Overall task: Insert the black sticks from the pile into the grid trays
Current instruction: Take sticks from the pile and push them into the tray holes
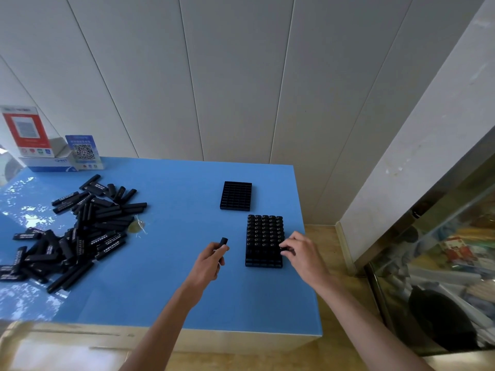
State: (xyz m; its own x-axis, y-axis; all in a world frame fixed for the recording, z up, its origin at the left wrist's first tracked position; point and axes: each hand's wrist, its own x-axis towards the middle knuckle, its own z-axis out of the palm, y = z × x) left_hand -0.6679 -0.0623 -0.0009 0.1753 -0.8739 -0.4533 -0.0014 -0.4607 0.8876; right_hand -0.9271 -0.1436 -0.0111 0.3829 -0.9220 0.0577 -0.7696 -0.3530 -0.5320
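A loose pile of black sticks (pixel 77 234) lies on the left of the blue table (pixel 174 290). An empty black grid tray (pixel 236 196) sits mid-table. Nearer me stands a second grid tray (pixel 263 241) with several rows of upright sticks; its nearest rows look empty. My left hand (pixel 211 259) holds one black stick (pixel 222 243) upright, just left of that tray. At the tray's right edge my right hand (pixel 300 251) has its fingertips pinched on a stick in the filled tray.
Two stand-up signs, a red one (pixel 25 132) and a blue QR one (pixel 84 152), and a white box (pixel 48 163) occupy the far left corner. A wall runs behind the table. The table's right edge drops to the floor; a glass cabinet (pixel 442 263) stands at right.
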